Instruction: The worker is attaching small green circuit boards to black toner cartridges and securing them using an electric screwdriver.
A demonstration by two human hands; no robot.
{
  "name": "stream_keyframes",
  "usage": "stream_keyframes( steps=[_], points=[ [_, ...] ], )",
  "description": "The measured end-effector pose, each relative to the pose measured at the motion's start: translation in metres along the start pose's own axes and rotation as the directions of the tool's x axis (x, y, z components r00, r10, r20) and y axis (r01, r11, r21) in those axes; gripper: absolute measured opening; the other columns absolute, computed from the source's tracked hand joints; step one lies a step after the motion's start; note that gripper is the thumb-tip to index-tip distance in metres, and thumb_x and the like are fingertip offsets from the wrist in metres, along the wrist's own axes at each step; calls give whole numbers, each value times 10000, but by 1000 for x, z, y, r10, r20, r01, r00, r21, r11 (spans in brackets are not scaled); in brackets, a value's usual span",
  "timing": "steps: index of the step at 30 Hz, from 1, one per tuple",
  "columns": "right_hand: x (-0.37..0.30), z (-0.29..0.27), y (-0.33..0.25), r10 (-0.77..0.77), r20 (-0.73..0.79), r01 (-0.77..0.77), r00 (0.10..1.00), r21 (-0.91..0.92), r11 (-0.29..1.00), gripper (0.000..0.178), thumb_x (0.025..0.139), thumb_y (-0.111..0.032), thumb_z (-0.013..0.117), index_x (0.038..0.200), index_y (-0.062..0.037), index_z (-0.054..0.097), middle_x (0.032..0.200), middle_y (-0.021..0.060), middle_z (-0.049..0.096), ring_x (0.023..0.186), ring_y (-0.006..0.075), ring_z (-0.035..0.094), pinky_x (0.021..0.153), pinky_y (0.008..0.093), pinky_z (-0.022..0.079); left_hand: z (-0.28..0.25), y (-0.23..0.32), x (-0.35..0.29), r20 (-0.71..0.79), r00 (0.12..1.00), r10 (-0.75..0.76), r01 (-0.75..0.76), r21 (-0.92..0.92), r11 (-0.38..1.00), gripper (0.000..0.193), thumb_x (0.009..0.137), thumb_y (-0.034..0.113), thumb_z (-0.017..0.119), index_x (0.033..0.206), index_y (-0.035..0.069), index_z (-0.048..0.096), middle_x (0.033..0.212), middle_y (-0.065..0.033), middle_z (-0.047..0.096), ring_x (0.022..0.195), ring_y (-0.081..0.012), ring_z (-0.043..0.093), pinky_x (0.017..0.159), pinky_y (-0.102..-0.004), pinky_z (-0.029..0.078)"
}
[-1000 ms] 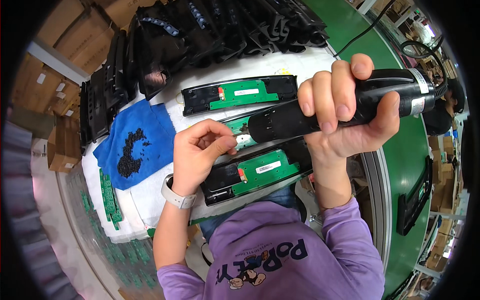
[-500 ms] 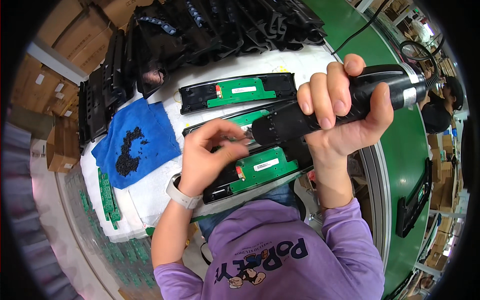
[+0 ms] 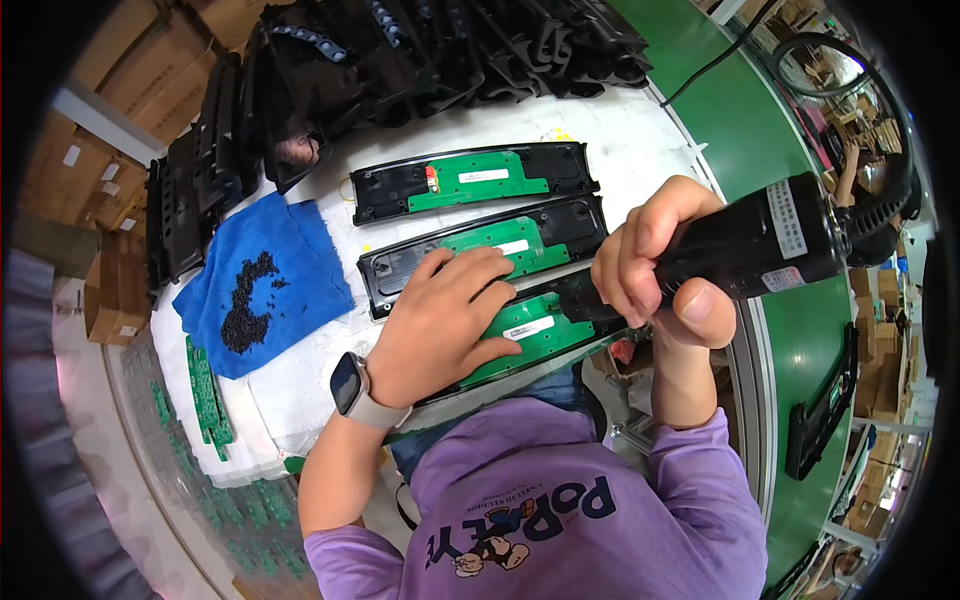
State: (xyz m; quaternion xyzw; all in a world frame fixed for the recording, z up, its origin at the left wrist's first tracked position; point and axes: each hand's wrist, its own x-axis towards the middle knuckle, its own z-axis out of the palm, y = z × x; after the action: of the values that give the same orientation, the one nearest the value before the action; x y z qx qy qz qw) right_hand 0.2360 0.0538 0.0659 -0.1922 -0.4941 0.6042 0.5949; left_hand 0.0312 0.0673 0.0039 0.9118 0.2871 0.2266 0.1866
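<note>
Three long black plastic panels carrying green circuit boards lie one behind another on a white-covered table. My left hand (image 3: 430, 325) rests with spread fingers over the middle panel (image 3: 570, 228) and the near panel (image 3: 550, 338). A black corded electric screwdriver (image 3: 755, 240) is gripped in my right hand (image 3: 665, 245). Its tip end is over the right part of the near panel; I cannot tell whether it touches. The far panel (image 3: 390, 196) lies untouched. To the left, a blue cloth (image 3: 312, 280) bears a pile of small black screws (image 3: 245, 325).
Stacked black plastic housings (image 3: 400, 75) line the back of the table. Narrow green circuit boards (image 3: 205, 400) lie at its left edge. On the right runs a green surface (image 3: 795, 365) with another black panel (image 3: 825, 415) on it. Cardboard boxes (image 3: 120, 265) stand at far left.
My left hand has come away from the screwdriver's tip and spread flat over the panels. My right hand has lowered the screwdriver toward the right side of the near panel.
</note>
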Motion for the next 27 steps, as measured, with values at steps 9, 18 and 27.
stream_keyframes(
  steps=[9,18,27],
  points=[
    [3,1,2,94,100,-82,990,-117,990,244,601,-12,678,783,-2,517,648,22,532,562,51,503,483,181,387,-1,0,3,3,1000,18,-18,-12,1000,410,646,267,724,957,63,551,1108,-91,527,1078,-287,496,902,-408,369],
    [4,8,0,10,184,74,983,-442,894,295,626,-148,743,678,1,495,527,48,490,430,137,470,421,246,396,-1,4,3,-2,1000,28,-28,-3,1000,333,656,239,714,867,45,545,1031,-91,526,1065,-260,480,880,-383,364],
    [22,-34,-26,-246,395,182,885,192,964,390,679,-176,765,895,7,498,574,28,510,437,132,481,388,239,348,-19,-6,8,-131,990,-59,79,147,986,343,733,155,649,1049,54,564,1061,-103,548,1050,-295,502,876,-396,391]
  ],
)
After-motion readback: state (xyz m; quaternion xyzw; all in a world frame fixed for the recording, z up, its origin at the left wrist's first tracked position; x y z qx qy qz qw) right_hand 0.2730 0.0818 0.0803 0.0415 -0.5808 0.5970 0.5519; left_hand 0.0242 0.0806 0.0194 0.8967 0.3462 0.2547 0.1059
